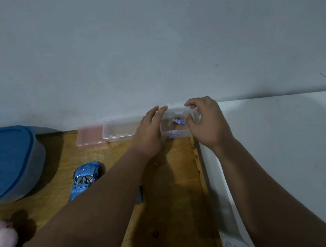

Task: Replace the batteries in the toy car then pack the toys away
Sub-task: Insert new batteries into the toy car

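While both hands reach the far wall, the left hand [149, 136] lies open on a clear box [119, 130], and the right hand [207, 123], fingers curled, grips nothing. Batteries [178, 121] lie inside it. Left sits a pink box [90, 137], contents unclear. Nearer lies the car [85, 179], beside a blue-lidded tub [8, 162].

A home setting: a worn wooden worktop [169, 182] set against a plain grey wall [151, 45], with a blue-lidded plastic tub [7, 160] at left and a toy car [85, 178] nearby.
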